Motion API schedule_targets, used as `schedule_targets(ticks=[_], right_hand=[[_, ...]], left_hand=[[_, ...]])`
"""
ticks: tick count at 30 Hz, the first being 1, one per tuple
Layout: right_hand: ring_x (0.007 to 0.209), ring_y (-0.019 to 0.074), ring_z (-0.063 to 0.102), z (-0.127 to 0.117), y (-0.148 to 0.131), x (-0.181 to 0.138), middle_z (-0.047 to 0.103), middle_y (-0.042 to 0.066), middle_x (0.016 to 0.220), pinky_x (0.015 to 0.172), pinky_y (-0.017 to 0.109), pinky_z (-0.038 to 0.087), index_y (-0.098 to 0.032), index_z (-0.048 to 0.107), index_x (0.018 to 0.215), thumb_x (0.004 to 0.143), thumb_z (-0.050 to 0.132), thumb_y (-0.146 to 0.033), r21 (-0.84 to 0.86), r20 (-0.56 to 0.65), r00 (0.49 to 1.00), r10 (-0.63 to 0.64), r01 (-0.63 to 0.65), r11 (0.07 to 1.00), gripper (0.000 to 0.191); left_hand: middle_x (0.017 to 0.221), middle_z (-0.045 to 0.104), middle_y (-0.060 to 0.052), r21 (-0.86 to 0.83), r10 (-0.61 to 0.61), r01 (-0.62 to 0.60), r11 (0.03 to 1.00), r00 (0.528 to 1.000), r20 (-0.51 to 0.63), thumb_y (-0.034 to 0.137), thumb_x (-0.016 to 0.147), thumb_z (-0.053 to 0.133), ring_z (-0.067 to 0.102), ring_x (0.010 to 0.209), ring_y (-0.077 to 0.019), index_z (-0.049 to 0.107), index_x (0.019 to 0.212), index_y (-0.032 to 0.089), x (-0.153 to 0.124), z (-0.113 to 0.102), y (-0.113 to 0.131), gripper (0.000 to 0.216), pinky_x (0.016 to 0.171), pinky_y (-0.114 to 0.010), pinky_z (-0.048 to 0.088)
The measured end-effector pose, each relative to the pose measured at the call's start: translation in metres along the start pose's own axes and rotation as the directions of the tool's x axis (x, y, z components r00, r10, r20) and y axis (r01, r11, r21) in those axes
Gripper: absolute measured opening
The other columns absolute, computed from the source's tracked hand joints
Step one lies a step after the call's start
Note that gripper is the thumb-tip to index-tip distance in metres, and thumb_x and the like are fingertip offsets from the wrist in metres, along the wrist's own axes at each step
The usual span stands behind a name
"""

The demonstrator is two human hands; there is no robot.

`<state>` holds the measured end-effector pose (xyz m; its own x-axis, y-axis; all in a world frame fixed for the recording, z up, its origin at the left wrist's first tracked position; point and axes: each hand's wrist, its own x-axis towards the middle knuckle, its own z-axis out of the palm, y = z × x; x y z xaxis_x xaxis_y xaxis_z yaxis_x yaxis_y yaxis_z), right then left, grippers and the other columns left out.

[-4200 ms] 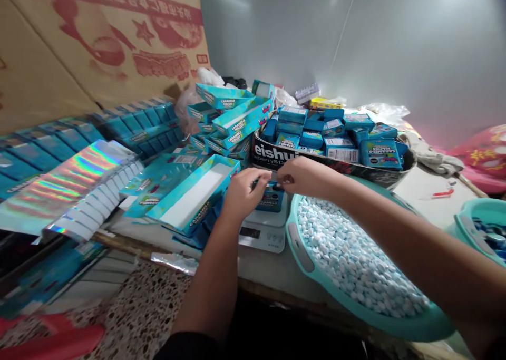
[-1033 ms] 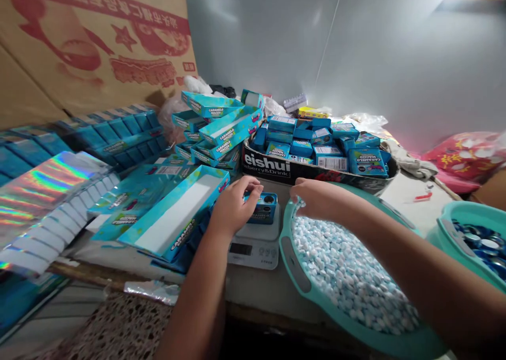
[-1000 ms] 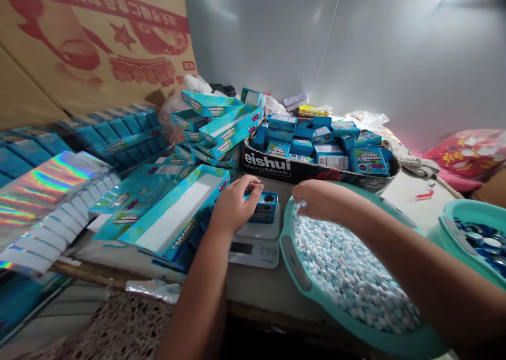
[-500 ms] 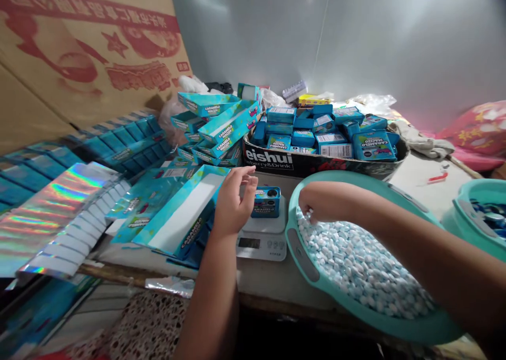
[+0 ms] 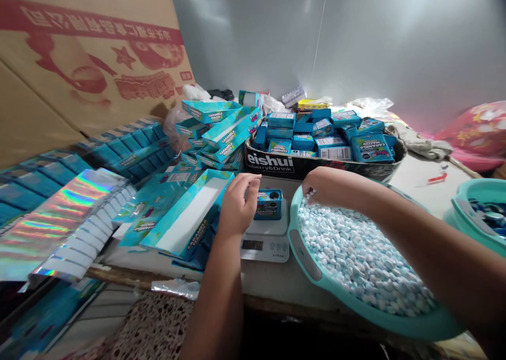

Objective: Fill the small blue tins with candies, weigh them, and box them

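On a white kitchen scale (image 5: 265,248) stands a small blue tin (image 5: 269,206) printed with candy lettering. Just left of the tin is my left hand (image 5: 239,202), thumb and fingers apart and loosely curved, with nothing seen in it. It overlaps the tin's left side in view; whether it touches is unclear. My right hand (image 5: 316,185) is over the far left rim of a turquoise tub (image 5: 299,244) full of small white and pale blue candies (image 5: 356,254). Its fingers are closed, with a few candies showing at the fingertips.
Behind the scale, a black carton (image 5: 308,165) holds many blue tins. Open display boxes (image 5: 225,133) are piled left of it, and one long box (image 5: 190,212) lies nearer. Shiny film (image 5: 59,217) covers the left side. A second turquoise tub (image 5: 468,212) is at right.
My right hand has lifted slightly from the candies toward the tub's rim, and candies now show at its fingertips. My left hand stays beside the tin. The view has shifted a little.
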<state>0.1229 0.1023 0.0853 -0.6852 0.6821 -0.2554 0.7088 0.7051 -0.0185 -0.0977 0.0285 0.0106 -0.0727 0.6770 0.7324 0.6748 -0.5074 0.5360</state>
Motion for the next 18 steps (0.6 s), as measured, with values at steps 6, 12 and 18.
schedule_targets(ticks=[6,12,18], right_hand=[[0.06,0.015,0.061,0.003,-0.001,-0.006,0.071,0.003,0.068,0.053,0.025,0.035,-0.014,0.081,0.079,0.07,0.082,-0.01,0.02,0.127,0.992,-0.008,0.006,1.0,0.009],[0.069,0.0157,0.064,-0.011,-0.002,-0.01,0.073,0.003,0.077,0.06,0.025,0.04,-0.015,0.08,0.084,0.079,0.08,-0.011,0.059,-0.057,0.998,0.007,-0.003,0.998,0.006],[0.079,0.0178,0.066,-0.008,-0.011,0.004,0.074,0.003,0.09,0.07,0.025,0.046,-0.018,0.079,0.09,0.083,0.074,-0.014,0.298,-0.477,0.878,-0.047,0.212,0.931,0.009]], left_hand=[[0.106,0.069,-0.007,-0.003,-0.01,0.01,1.0,1.0,0.029,0.032,0.099,0.051,0.064,0.102,-0.0196,0.068,0.108,0.018,0.0,0.004,-0.004,0.024,0.091,-0.033,0.05],[0.111,0.067,-0.008,-0.007,-0.039,0.04,0.999,0.998,0.047,0.032,0.101,0.047,0.065,0.104,-0.0198,0.067,0.113,0.018,-0.001,0.009,-0.008,0.027,0.093,-0.034,0.052],[0.108,0.067,-0.007,0.028,-0.039,0.038,0.999,0.998,0.056,0.032,0.099,0.05,0.064,0.098,-0.0183,0.066,0.113,0.018,0.0,0.01,-0.006,0.025,0.09,-0.033,0.052]])
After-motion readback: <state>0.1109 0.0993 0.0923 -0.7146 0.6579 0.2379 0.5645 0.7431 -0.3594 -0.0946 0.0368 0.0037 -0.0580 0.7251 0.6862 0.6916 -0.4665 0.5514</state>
